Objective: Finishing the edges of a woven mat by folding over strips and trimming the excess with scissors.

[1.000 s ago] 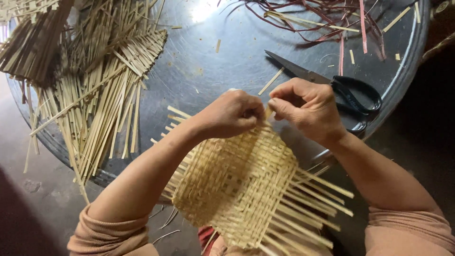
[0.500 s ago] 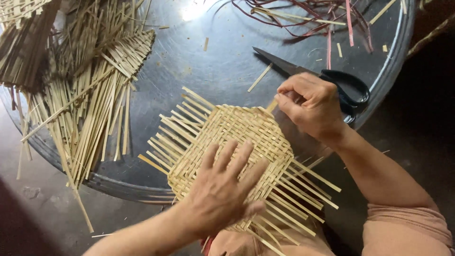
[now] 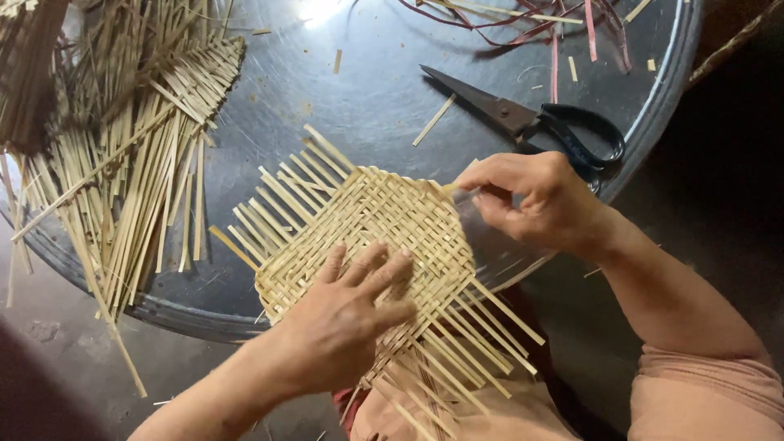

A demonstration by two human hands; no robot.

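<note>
On the near edge of the round metal desk (image 3: pixel 343 90) lies a square woven mat (image 3: pixel 384 229) of pale straw strips, its loose ends sticking out on every side and its near corner hanging over the desk rim toward the person's lap. The left hand (image 3: pixel 347 314) lies flat on the mat's near half, fingers spread and open, pressing it down. The right hand (image 3: pixel 535 200) is at the mat's far right corner, its fingertips pinched closed on a single strip end (image 3: pixel 452 186) that juts from the weave. Just beyond the right hand, away from the mat, lie black-handled scissors (image 3: pixel 531 122), blades closed. Left of the mat, well apart, is a heap of loose straw strips (image 3: pixel 131 163). Far beyond the mat lie reddish strips (image 3: pixel 555 20).
</note>
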